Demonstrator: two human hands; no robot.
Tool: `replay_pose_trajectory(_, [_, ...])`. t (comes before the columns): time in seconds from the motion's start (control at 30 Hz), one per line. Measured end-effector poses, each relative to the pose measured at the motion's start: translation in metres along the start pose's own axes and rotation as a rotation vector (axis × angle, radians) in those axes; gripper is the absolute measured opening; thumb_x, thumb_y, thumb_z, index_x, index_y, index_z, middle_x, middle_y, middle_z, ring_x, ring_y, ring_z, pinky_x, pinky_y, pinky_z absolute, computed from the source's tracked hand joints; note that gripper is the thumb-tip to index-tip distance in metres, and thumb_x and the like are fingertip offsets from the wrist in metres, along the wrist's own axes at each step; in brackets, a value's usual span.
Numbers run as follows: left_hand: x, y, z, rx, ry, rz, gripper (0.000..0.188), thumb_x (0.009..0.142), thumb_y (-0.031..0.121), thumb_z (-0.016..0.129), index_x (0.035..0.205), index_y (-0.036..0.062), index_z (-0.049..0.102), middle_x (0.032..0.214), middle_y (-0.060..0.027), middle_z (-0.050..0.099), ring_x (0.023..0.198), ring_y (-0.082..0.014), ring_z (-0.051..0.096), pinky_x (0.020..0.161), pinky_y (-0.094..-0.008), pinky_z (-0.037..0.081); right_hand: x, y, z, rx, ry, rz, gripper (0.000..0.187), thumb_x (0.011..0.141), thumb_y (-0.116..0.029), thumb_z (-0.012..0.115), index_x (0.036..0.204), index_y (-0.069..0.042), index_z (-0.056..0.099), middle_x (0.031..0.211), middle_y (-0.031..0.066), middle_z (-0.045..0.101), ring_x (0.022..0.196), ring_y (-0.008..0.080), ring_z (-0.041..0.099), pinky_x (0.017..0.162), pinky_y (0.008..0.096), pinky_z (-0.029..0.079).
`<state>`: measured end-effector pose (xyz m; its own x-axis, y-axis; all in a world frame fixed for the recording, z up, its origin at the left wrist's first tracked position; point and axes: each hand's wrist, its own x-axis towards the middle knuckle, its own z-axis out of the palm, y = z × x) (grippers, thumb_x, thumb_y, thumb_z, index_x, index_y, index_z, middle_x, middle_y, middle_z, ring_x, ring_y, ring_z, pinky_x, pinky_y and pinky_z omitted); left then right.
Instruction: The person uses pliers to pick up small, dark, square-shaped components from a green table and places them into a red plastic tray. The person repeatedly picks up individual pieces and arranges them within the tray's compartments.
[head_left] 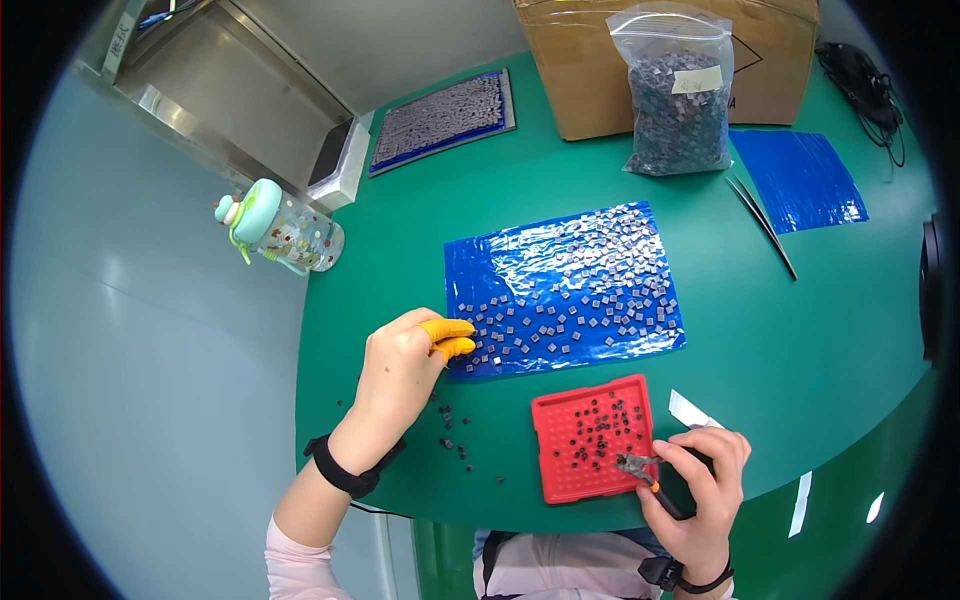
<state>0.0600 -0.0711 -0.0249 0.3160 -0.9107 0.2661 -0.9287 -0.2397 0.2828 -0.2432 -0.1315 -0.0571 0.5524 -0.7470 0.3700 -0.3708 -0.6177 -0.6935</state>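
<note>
Small grey square parts (580, 285) lie scattered over a blue foil sheet (500, 255) mid-table on the green table (800, 350).

Head view:
- Left hand (400, 370) rests at the sheet's lower-left corner. Thumb and forefinger wear orange finger cots (447, 335) and are pinched nearly together at the sheet edge, among the parts there. Cannot tell whether a part sits between the tips.
- Right hand (700, 480) is closed around small cutters with black and orange grips (645, 470). The tool's metal nose sits over the lower-right corner of the red perforated tray (560, 480).
- Red tray lies just below the blue sheet, near the table's front edge. Small dark pieces (600, 425) are spread across its holes.
- More dark bits (455, 440) lie loose on the table between the left wrist and the tray.
- Black band on each wrist.
- Far side: clear bag full of grey parts (678, 95) leaning against a cardboard box (580, 70). Second blue sheet (800, 180) to its right, tweezers (762, 222) beside that.
- Flat tray of grey parts (440, 120) far left of the box.
- Mint-lidded drinking bottle (280, 230) lies on its side at the table's left edge.
- White slip (690, 408) just right of the red tray.
</note>
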Motion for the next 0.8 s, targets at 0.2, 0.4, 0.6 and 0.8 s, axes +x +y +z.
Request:
replay_pose_trajectory(0.2, [-0.002,0.002,-0.001,0.015,-0.061,-0.033,0.017,0.071,0.002,0.074,0.088,0.0005,0.073,0.082,-0.0118,0.067,0.071,-0.0267,0.066,0.066,-0.0338,0.055,0.001,0.0,0.0,-0.004,0.006,-0.016,0.051,0.052,-0.007,0.076,0.102,-0.009,0.067,0.101,0.0074,0.059,0.095,0.0283,0.054,0.088,0.0437,0.038])
replay_pose_trajectory(0.4, [-0.003,0.004,0.001,0.036,-0.021,-0.028,0.021,0.071,0.003,0.075,0.091,-0.0001,0.073,0.083,-0.0112,0.067,0.071,-0.0269,0.065,0.066,-0.0343,0.054,0.001,0.0,0.0,-0.024,-0.01,-0.014,0.051,0.052,-0.007,0.075,0.102,-0.009,0.067,0.102,0.0073,0.059,0.095,0.0277,0.055,0.088,0.0438,0.037])
replay_pose_trajectory(0.6, [-0.005,0.0,-0.006,0.101,-0.016,-0.004,0.026,0.074,0.0,0.073,0.099,0.0065,0.074,0.084,-0.0084,0.069,0.066,-0.0199,0.063,0.058,-0.0273,0.05,0.001,0.0,-0.001,-0.019,-0.01,-0.011,0.052,0.052,-0.007,0.076,0.102,-0.009,0.067,0.102,0.0074,0.059,0.095,0.0278,0.055,0.088,0.044,0.036])
replay_pose_trajectory(0.8, [-0.01,0.005,-0.012,-0.079,-0.108,-0.129,0.037,0.078,-0.003,0.069,0.112,0.0113,0.071,0.089,-0.0051,0.072,0.067,-0.0146,0.062,0.059,-0.0265,0.05,0.001,0.0,0.001,-0.033,-0.01,-0.017,0.052,0.052,-0.007,0.077,0.103,-0.009,0.067,0.102,0.0076,0.058,0.095,0.0278,0.055,0.088,0.044,0.036])
